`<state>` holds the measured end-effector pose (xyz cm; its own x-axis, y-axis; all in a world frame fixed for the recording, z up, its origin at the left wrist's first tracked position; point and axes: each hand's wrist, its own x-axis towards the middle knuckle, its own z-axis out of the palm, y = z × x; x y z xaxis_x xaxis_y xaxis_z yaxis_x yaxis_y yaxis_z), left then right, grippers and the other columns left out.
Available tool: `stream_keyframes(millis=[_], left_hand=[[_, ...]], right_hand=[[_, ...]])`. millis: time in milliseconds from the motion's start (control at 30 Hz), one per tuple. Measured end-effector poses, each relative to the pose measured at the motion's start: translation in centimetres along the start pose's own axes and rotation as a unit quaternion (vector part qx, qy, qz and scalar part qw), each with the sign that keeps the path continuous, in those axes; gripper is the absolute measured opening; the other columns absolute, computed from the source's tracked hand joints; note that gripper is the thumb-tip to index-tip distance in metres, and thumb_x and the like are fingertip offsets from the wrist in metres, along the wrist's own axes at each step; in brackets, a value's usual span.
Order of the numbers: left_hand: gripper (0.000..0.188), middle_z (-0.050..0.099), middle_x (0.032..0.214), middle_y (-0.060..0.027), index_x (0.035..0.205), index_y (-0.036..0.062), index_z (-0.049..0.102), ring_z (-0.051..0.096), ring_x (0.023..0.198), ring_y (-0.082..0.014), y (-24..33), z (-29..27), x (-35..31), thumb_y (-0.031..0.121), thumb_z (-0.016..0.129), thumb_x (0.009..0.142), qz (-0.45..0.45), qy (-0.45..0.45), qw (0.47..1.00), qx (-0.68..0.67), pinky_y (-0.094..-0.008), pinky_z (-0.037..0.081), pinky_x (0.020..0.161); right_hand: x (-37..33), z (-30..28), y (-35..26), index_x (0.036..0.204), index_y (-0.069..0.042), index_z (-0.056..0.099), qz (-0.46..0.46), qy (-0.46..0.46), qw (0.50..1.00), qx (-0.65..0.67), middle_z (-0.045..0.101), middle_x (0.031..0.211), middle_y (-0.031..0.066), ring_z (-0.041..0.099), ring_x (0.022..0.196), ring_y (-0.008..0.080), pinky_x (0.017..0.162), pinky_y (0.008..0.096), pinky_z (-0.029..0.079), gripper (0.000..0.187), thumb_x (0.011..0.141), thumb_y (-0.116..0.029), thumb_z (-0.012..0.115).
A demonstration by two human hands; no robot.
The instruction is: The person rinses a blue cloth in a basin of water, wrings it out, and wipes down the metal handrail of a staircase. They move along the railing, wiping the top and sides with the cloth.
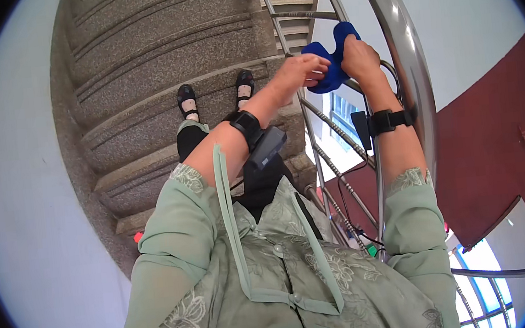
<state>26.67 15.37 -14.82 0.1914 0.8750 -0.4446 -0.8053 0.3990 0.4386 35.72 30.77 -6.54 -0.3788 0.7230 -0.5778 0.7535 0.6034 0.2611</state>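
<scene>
A crumpled blue cloth is spread against the bars of the metal stair railing, just left of its handrail. My right hand is closed on the cloth's upper right part, with its fingertips mostly hidden. Beside the cloth's left edge is my left hand. Its fingers are loosely bent and apart, with the tips in front of the blue fabric; whether they touch it I cannot tell. A thick, shiny steel handrail runs close by my right wrist.
Stone steps descend ahead, and my black shoes stand on one of them. Thin railing bars line the right side. Black devices are strapped to both forearms, with a dark cable hanging near the bars. A white wall borders the left.
</scene>
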Motion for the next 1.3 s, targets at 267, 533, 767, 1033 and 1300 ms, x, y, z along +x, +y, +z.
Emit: stream_keyframes(millis=[267,533,767,1033,1300], left_hand=[[0.062,0.058,0.123,-0.0058,0.131,0.0166,0.048,0.060,0.110,-0.0240,5.4,-2.1,-5.6,0.067,0.033,0.098,-0.129,0.039,0.983,-0.123,-0.0439,0.051,0.089],[0.041,0.066,0.098,-0.0089,0.105,0.0111,0.061,0.067,0.090,-0.0265,5.0,-4.7,-15.9,0.049,0.044,0.100,0.024,0.008,0.980,-0.198,-0.0438,0.055,0.082],[0.034,0.067,0.104,-0.0037,0.113,0.0100,0.062,0.068,0.089,-0.0143,8.6,-5.5,-20.2,0.040,0.058,0.097,-0.120,0.150,0.980,-0.047,-0.0315,0.057,0.072],[0.050,0.067,0.109,-0.0048,0.123,0.0039,0.057,0.067,0.093,-0.0115,15.6,4.6,-14.0,0.046,0.059,0.097,-0.063,0.070,0.995,0.038,-0.0276,0.056,0.075],[0.054,0.064,0.097,-0.0064,0.118,-0.0018,0.056,0.064,0.081,-0.0143,17.0,12.9,-0.7,0.039,0.073,0.087,0.133,0.128,0.936,0.299,-0.0241,0.052,0.061]], right_hand=[[-7.2,-2.5,-8.2,0.103,-0.001,0.057,-0.156,0.120,0.848,0.492,0.064,0.090,0.0234,0.062,0.089,0.0428,0.077,0.0492,0.049,0.036,0.084,-0.029,0.068],[-18.0,-1.9,-19.4,0.105,0.000,0.051,-0.203,0.172,0.837,0.479,0.056,0.093,0.0204,0.057,0.088,0.0402,0.077,0.0462,0.046,0.027,0.090,-0.020,0.062],[-18.4,-6.1,-15.4,0.103,-0.005,0.056,-0.164,0.239,0.843,0.453,0.059,0.091,0.0172,0.061,0.085,0.0386,0.072,0.0458,0.051,0.026,0.085,-0.019,0.068],[-19.5,-15.4,-2.2,0.115,-0.011,0.067,-0.024,0.380,0.878,0.291,0.053,0.087,0.0128,0.057,0.080,0.0313,0.069,0.0413,0.045,0.035,0.081,-0.016,0.075],[-12.2,-17.3,7.5,0.123,-0.017,0.065,0.121,0.339,0.929,0.088,0.056,0.113,0.0137,0.053,0.108,0.0322,0.086,0.0484,0.045,0.031,0.093,-0.025,0.060]])
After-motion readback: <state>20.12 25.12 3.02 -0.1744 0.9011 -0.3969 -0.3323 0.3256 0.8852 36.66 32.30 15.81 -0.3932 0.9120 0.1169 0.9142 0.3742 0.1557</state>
